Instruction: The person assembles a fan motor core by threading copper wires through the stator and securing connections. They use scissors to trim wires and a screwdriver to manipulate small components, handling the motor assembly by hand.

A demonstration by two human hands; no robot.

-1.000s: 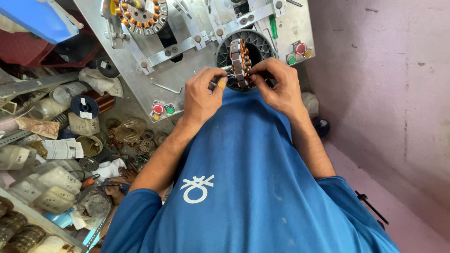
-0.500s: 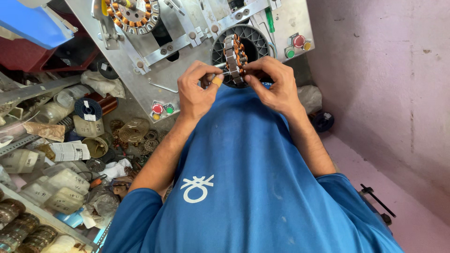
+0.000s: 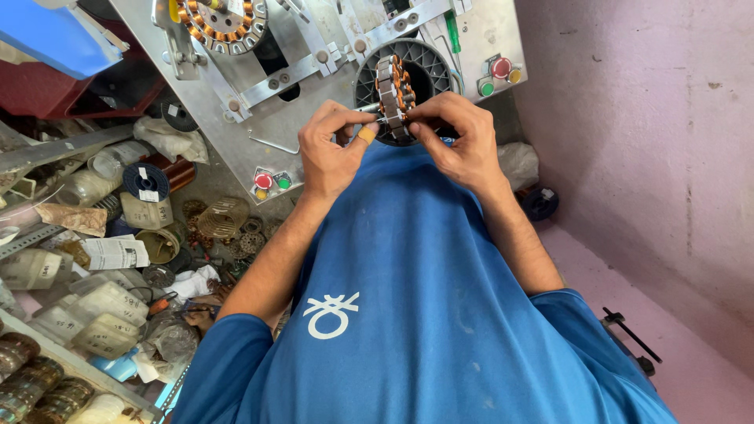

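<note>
Both my hands hold a round motor stator (image 3: 395,94), grey steel with orange copper windings, seen edge-on. My left hand (image 3: 328,148) grips its left side, with a tan bandage on one fingertip. My right hand (image 3: 458,139) pinches its right side. The stator is held just in front of a dark round ribbed fixture (image 3: 422,67) on a grey metal winding machine (image 3: 298,71). A second wound stator (image 3: 224,22) sits on the machine's upper left mount. My blue shirt fills the lower frame.
Red and green push buttons (image 3: 271,182) and another button cluster (image 3: 496,74) sit on the machine panel. At left lie wire spools (image 3: 147,182), plastic bags, papers and loose metal rings (image 3: 224,218). A pink wall (image 3: 652,118) rises at right.
The stator and both hands sit higher in the view than before, now in front of the ribbed fixture. My fingers have shifted slightly around the stator's rim.
</note>
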